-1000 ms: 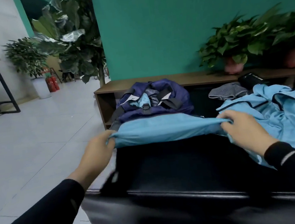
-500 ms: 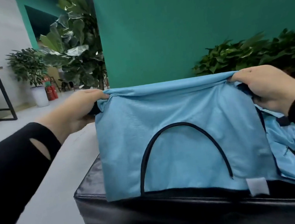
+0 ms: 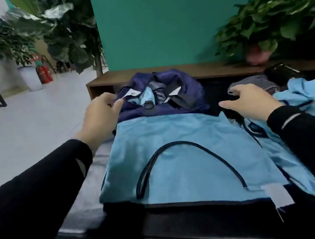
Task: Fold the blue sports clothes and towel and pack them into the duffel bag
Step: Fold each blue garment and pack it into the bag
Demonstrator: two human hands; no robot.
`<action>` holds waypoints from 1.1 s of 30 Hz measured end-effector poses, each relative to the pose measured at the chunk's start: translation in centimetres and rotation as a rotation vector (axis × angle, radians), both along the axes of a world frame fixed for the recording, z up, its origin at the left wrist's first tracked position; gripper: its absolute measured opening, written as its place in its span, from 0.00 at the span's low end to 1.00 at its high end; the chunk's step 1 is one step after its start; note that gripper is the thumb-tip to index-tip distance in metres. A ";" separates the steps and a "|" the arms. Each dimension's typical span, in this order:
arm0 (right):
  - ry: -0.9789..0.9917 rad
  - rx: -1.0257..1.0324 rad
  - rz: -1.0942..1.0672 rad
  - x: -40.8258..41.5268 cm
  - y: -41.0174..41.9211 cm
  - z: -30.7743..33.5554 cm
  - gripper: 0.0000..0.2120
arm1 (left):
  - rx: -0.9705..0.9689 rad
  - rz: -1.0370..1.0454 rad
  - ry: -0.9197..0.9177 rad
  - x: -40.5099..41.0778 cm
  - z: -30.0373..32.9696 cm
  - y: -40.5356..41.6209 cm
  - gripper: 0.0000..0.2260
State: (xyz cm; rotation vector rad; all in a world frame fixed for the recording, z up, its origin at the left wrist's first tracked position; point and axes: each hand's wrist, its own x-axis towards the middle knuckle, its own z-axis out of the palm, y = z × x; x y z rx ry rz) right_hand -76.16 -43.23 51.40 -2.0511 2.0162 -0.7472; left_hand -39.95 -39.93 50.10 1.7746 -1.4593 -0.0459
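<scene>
We see the navy duffel bag (image 3: 162, 97) lying open at the far edge of the black padded bench (image 3: 184, 226), with light blue and grey fabric showing inside it. A folded light blue sports garment (image 3: 186, 155) lies flat on the bench just before the bag. Our left hand (image 3: 101, 118) hovers by the bag's left end, fingers loosely curled, holding nothing. Our right hand (image 3: 249, 103) hovers with fingers spread. More blue sports clothes (image 3: 307, 98) lie heaped at the right edge.
</scene>
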 end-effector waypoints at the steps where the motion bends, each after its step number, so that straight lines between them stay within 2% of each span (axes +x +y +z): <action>1: -0.052 -0.086 0.012 0.5 1.1 -0.7 0.23 | -0.055 -0.007 -0.035 -0.7 -1.1 0.7 0.09; 2: -0.116 -0.168 0.023 0.8 2.4 -1.9 0.15 | -0.079 -0.005 -0.064 -1.6 -2.3 1.9 0.08; 3: -0.142 -0.211 0.033 1.2 3.8 -3.3 0.13 | -0.081 0.000 -0.086 -2.3 -3.5 3.2 0.08; 5: -0.081 -0.134 0.078 1.5 6.6 -6.2 0.21 | 0.007 -0.014 -0.154 -3.5 -5.8 5.4 0.08; 8: 0.022 0.009 0.160 1.0 9.1 -8.9 0.19 | 0.244 -0.164 -0.291 -3.5 -8.0 6.8 0.10; 13: -0.104 -0.049 0.288 -1.5 12.5 -7.2 0.11 | 0.122 -0.423 -0.079 -0.8 -7.7 11.1 0.05; 15: -0.073 -0.055 0.398 -3.4 14.2 -6.7 0.06 | 0.099 -0.557 -0.134 1.1 -7.7 12.8 0.11; 17: 0.037 0.005 0.493 -5.1 15.5 -6.9 0.14 | 0.121 -0.652 -0.252 2.9 -8.0 13.8 0.18; 20: 0.150 0.082 0.546 -6.8 16.3 -7.8 0.24 | 0.152 -0.724 -0.387 4.8 -9.4 14.5 0.23; 23: 0.133 0.093 0.515 -7.0 16.3 -8.5 0.21 | 0.164 -0.645 -0.394 5.5 -10.0 14.7 0.27; 25: 0.176 0.012 0.474 -6.6 15.7 -9.0 0.18 | 0.133 -0.534 -0.471 5.1 -9.6 14.6 0.27; 29: 0.256 -0.131 0.377 -5.1 14.1 -10.7 0.17 | 0.006 -0.451 -0.589 3.5 -9.5 13.9 0.20; 31: 0.257 -0.176 0.299 -4.1 13.9 -10.5 0.15 | 0.007 -0.387 -0.588 3.0 -9.5 13.9 0.20; 33: 0.229 -0.200 0.261 -3.6 14.2 -10.1 0.12 | 0.011 -0.301 -0.508 2.4 -9.3 14.3 0.22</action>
